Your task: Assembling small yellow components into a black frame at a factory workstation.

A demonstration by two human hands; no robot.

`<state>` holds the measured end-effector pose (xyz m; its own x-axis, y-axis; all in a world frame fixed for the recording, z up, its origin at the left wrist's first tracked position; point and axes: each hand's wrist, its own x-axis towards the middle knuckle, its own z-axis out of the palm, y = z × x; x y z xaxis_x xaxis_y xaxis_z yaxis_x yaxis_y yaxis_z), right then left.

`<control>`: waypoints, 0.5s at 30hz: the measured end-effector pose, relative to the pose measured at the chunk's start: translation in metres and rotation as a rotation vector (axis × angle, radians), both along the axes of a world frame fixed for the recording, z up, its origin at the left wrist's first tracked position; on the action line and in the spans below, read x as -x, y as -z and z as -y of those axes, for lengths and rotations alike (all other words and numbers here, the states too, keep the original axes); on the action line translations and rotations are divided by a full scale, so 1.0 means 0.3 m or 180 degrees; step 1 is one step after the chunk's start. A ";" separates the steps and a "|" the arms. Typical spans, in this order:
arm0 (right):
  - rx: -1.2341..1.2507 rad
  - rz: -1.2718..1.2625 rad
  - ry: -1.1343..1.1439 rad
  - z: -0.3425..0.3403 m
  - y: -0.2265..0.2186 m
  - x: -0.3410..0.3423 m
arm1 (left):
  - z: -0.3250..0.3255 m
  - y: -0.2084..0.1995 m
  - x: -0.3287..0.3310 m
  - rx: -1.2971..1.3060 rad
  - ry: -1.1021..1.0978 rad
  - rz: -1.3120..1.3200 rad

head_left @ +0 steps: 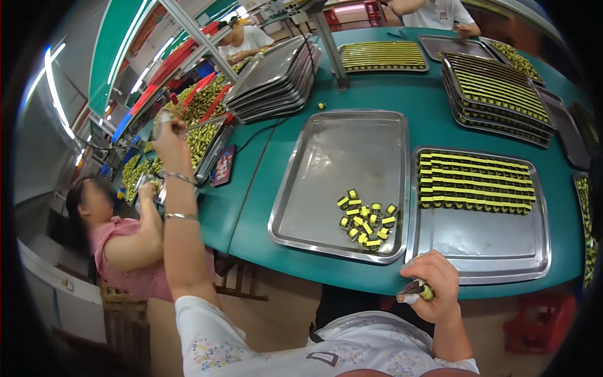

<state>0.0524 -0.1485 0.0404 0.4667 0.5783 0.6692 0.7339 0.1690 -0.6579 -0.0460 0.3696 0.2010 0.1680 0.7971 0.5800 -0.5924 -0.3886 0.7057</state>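
My left arm stretches far to the left, and my left hand (168, 131) is raised near a heap of small yellow-and-black components (204, 135). Its fingers look curled; what they hold, if anything, I cannot make out. At the table's front edge, my right hand (438, 283) is closed round a metal-jawed tool (410, 290) that looks like pliers, with a yellow-green part showing at the fingers. Loose yellow-and-black components (364, 221) lie in the near part of a metal tray (333, 151) ahead of me. In the right-hand tray (480, 248), matching components (475, 182) stand in tight rows.
Stacked empty trays (270, 81) stand at the back left, and stacked filled trays (496, 94) at the right. A metal post (331, 50) rises from the green table (264, 188). A person in pink (132, 251) sits close on my left. A red stool (540, 323) is below right.
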 end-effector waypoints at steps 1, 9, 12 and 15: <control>0.0010 -0.0012 -0.0005 -0.001 0.004 0.000 | 0.029 0.072 -0.027 -0.0089 0.0205 -0.0077; -0.0024 -0.0021 -0.0074 0.011 -0.004 -0.004 | 0.178 0.035 0.045 0.0177 -0.0214 0.0241; -0.0061 -0.0391 0.0005 -0.004 0.024 0.004 | 0.468 0.177 0.007 0.0059 0.1167 -0.0341; -0.0059 -0.0548 0.0087 -0.024 0.043 0.012 | 0.820 0.400 0.024 0.0560 0.1748 -0.0496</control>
